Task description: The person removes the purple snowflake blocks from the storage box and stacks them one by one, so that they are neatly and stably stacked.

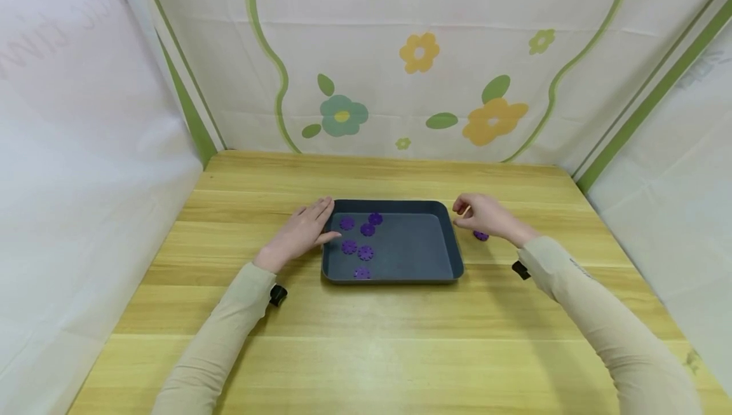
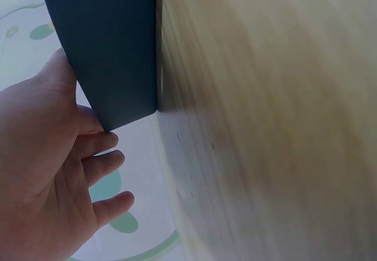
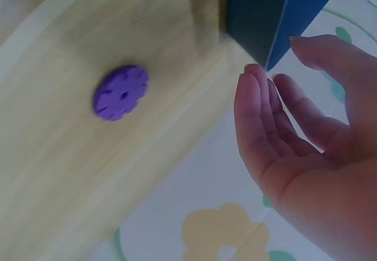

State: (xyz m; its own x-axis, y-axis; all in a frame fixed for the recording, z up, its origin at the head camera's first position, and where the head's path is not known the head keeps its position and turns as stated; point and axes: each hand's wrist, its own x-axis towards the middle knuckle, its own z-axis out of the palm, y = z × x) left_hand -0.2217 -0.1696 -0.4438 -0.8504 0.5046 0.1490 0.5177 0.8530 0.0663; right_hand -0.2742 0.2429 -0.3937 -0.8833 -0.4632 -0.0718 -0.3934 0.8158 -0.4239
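A dark grey baking tray (image 1: 400, 246) lies on the table with several purple notched discs (image 1: 366, 253) scattered over its left part. My left hand (image 1: 298, 232) rests on the tray's left rim, its fingers fairly straight and its thumb reaching over the edge. Just off the tray's right side, my right hand (image 1: 486, 215) hovers with loosely bent fingers; the right wrist view shows a gap between thumb and fingers and nothing held. Another purple notched disc (image 3: 121, 92) lies flat on the table near that hand, partly hidden by it in the head view.
The wooden table (image 1: 366, 345) extends around the tray on every side. A white cloth wall (image 1: 366, 53) printed with flowers stands behind it, and white cloth walls also rise at left and right.
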